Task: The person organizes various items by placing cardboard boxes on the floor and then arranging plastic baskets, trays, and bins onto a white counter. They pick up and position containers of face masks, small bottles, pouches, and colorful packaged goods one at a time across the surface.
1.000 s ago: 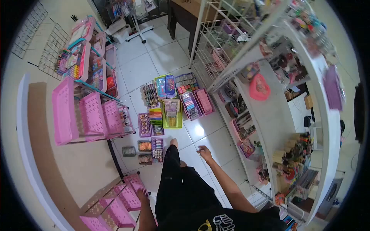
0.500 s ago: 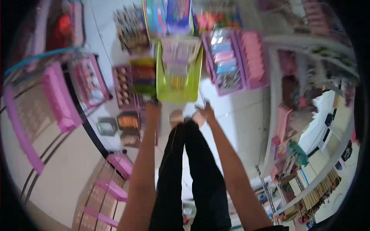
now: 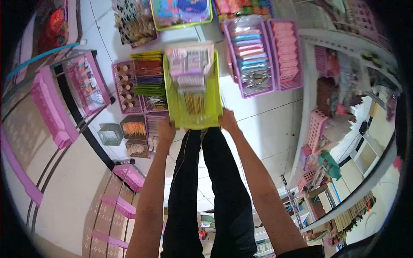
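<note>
A lime-green plastic basket is in front of my legs. Flat packets stand in its far part, and a bundle of thin yellow-brown packets lies nearer me. My left hand grips the near left corner, its fingers partly hidden by the rim. At the near right corner, my right hand is closed round the edge. Left of the basket is a purple basket of colourful packets, close to its side.
Purple baskets with blue and pink packets stand on the tiled floor at right. Another green-rimmed basket is beyond. A pink rack lines the left, and a shelf with baskets runs along the right.
The green basket has come towards me, leaving a gap from the basket beyond. My right hand, apart from it before, now holds its corner. The view has shifted a little.
</note>
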Motion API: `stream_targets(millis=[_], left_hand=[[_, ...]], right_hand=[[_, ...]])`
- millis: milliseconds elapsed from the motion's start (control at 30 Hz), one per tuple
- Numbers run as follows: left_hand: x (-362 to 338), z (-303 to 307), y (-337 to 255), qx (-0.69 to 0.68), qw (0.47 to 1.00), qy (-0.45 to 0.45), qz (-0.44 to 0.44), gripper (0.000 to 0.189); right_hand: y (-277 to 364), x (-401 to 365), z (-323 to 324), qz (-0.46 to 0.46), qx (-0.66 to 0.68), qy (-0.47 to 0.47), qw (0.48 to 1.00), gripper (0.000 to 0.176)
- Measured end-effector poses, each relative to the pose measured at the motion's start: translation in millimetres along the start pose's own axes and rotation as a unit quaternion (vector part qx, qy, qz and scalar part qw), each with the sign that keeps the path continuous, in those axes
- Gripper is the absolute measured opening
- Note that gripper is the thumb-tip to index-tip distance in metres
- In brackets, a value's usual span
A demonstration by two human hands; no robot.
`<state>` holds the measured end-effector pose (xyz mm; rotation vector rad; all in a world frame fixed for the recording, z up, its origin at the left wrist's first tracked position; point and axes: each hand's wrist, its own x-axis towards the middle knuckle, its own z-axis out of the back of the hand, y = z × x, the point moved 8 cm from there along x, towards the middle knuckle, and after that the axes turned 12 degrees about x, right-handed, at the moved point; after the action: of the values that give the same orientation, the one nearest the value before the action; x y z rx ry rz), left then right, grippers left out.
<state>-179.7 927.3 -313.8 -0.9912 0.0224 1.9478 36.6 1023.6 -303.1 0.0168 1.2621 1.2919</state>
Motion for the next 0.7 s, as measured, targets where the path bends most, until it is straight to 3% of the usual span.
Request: stream_targets(millis=[67,100,167,200,233,267,300,333,367,400,433,467,500,533,567,600,667,700], left_hand=[[-39.2,7.2,-3.5,0.012,0.999,0.034,-0.001,0.015],[-59.2,18.0,-12.1,0.041,0.997,0.061,0.012,0.015],[-106.2,67.3,-55.5,-0.02,0.996,0.091,0.008,0.018],[-127.4,83.9,-68.1,0.024,0.995,0.085,-0.035,0.021],[-149.6,89.0,-67.2,0.02,0.991,0.128,-0.02,0.025],[-175.1,114.1,-83.8,-0.003,0.988,0.154,-0.002,0.028],[-197.6,143.5,-107.1,-0.028,0.988,0.147,-0.047,0.029],[-217.3,139.2,-91.6,-0.016,0.99,0.085,-0.111,0.032],[-238.0,179.1,-123.3,-0.063,0.987,0.132,-0.067,0.03],[-259.7,228.9,-165.2,-0.076,0.988,0.102,-0.083,0.025],[-272.5,236.2,-163.7,-0.003,0.986,0.079,-0.143,0.02],[-286.2,255.3,-174.9,-0.045,0.985,0.107,-0.123,0.02],[-306.3,275.5,-183.7,-0.085,0.981,0.14,-0.099,0.02],[-320.2,288.5,-185.2,-0.035,0.984,0.119,-0.128,0.018],[-329.7,301.3,-190.8,0.016,0.983,0.094,-0.157,0.017],[-347.2,321.5,-211.1,0.024,0.979,0.083,-0.185,0.017],[-384.3,369.2,-240.7,-0.166,0.966,0.07,-0.185,0.014],[-397.1,383.2,-253.5,-0.158,0.962,0.068,-0.214,0.014]], right_hand=[[-32.3,-28.6,-11.5,-0.015,0.052,0.025,0.998,0.017],[-54.2,-43.6,-24.1,-0.046,-0.066,0.077,0.994,0.016],[-18.5,-90.4,-11.6,-0.044,-0.109,0.192,0.974,0.02],[3.5,-114.9,-3.4,-0.03,-0.154,0.238,0.958,0.026],[44.1,-144.8,12.9,0.081,-0.184,0.256,0.945,0.03],[53.2,-167.7,25.9,0.014,-0.089,0.277,0.957,0.03],[84.5,-191.1,37.0,0.051,-0.193,0.303,0.932,0.031],[76.8,-214.9,42.7,-0.078,-0.093,0.363,0.924,0.035],[99.5,-235.3,62.9,-0.027,-0.162,0.33,0.93,0.045],[127.4,-258.3,74.4,0.029,-0.208,0.374,0.903,0.054],[141.5,-278.6,83.5,0.057,-0.235,0.388,0.889,0.051],[177.7,-299.5,136.9,-0.088,0.013,0.234,0.968,0.038],[203.4,-326.6,161.4,-0.191,0.135,0.211,0.949,0.03],[225.2,-346.5,181.0,-0.167,0.134,0.197,0.957,0.027],[227.3,-352.2,186.1,-0.051,0.021,0.168,0.984,0.028],[248.2,-380.1,207.3,-0.07,0.085,0.157,0.981,0.028],[301.0,-441.3,244.0,-0.076,0.157,0.122,0.977,0.027],[325.2,-464.3,259.8,-0.045,0.174,0.078,0.981,0.025]])
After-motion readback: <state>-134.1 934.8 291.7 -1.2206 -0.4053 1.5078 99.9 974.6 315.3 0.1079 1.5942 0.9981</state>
